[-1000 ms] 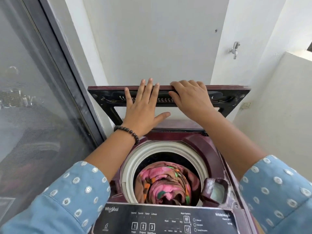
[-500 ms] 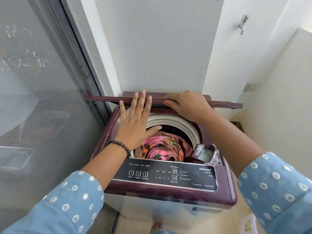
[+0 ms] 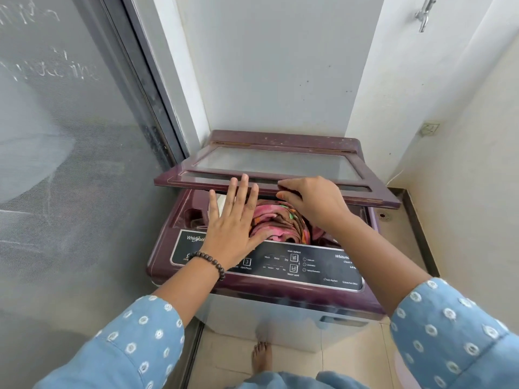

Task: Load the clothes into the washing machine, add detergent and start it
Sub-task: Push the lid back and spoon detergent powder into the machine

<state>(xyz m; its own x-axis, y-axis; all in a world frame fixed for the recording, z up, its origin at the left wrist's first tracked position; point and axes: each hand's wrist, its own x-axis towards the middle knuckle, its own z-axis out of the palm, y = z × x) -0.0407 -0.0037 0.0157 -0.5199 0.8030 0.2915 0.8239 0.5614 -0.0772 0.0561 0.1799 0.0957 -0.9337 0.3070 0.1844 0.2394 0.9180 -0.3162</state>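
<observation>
A maroon top-load washing machine stands in a corner, its folding glass lid hanging half lowered over the tub. Pink and brown patterned clothes fill the drum. My right hand grips the lid's front edge, fingers curled over it. My left hand is flat with straight fingers, fingertips touching the underside of the lid's front edge. The black control panel with buttons runs along the machine's front.
A dark mesh sliding door stands close on the left. White walls close in behind and to the right, with a metal tap high on the right wall. A bare foot stands on the tiled floor before the machine.
The lid has come down from nearly upright to a low, almost flat angle, both hands following its front edge downward. The view has pulled back from the machine.
</observation>
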